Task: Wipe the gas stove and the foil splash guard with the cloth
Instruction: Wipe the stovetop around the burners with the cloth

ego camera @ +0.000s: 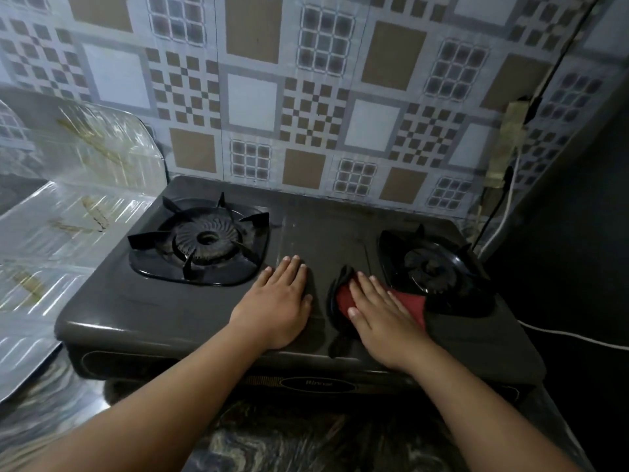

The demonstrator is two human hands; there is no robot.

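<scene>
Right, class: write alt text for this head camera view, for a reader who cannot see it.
A person's right hand presses a red and black cloth flat on a dark two-burner gas stove, between its burners, while the left hand rests flat beside it. A crinkled foil splash guard stands at the stove's left, and patterned tiles cover the wall behind.

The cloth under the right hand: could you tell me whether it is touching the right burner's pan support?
Cannot tell. In the head view the cloth, pressed flat by the right hand, reaches the dark rim of the right burner, but dim light hides any contact or gap.
</scene>
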